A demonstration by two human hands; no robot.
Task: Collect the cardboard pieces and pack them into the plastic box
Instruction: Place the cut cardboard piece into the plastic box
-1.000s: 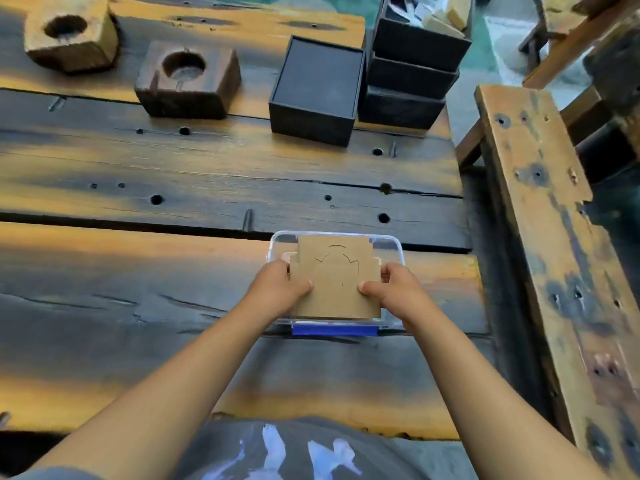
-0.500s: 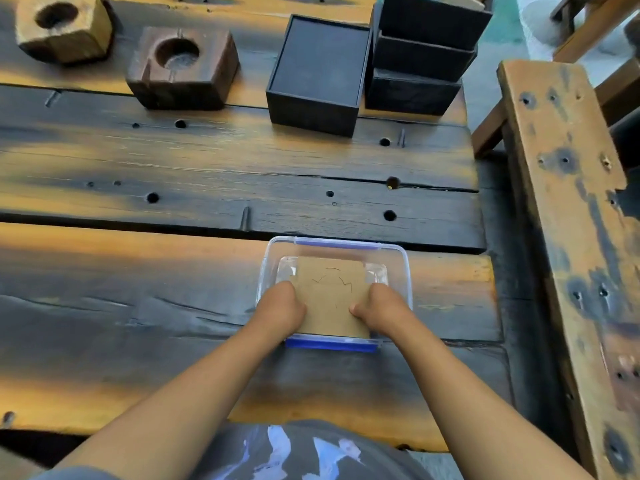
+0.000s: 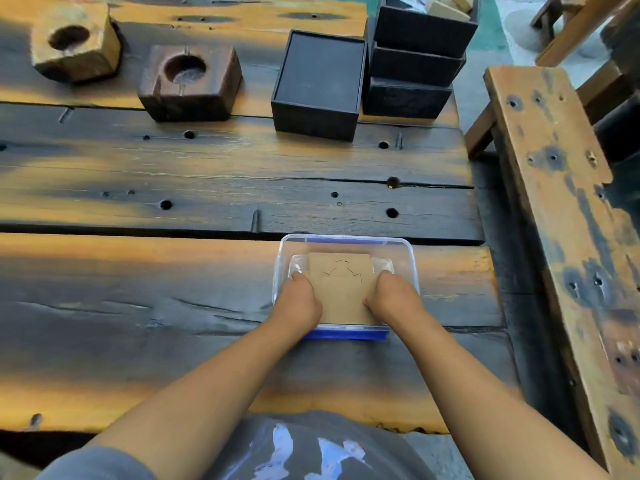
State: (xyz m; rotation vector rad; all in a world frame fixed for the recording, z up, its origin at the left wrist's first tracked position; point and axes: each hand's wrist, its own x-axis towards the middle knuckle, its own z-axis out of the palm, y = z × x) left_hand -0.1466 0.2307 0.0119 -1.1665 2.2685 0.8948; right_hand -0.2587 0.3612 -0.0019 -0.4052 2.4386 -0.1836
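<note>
Counts: one clear rectangular plastic box with blue clips (image 3: 346,241), one flat brown cardboard piece with curved cut lines (image 3: 341,289), two chunky wooden blocks each with a round hole, three stacked black square boxes, one separate black square box, one weathered plank table (image 3: 207,188), one worn wooden bench (image 3: 554,202). The plastic box sits on the table's near-right part; the cardboard piece lies inside it, flat or nearly so, covering the middle of the box floor with clear plastic showing either side. Beyond the plastic box, the single black box (image 3: 318,84) stands just left of the black stack (image 3: 415,60), whose top box holds pale items too small to identify. Further left of those: dark brown block (image 3: 190,83), then lighter tan block (image 3: 74,41) at the far-left corner. The bench runs to the right of the plastic box, off the table. Left hand (image 3: 299,301) curled on the cardboard's left edge, right hand (image 3: 393,297) curled on its right edge, both inside the box rim, knuckles up, pinching or pressing the piece; fingertips hidden. Both forearms reach forward from the near table edge, converging on the box.
</note>
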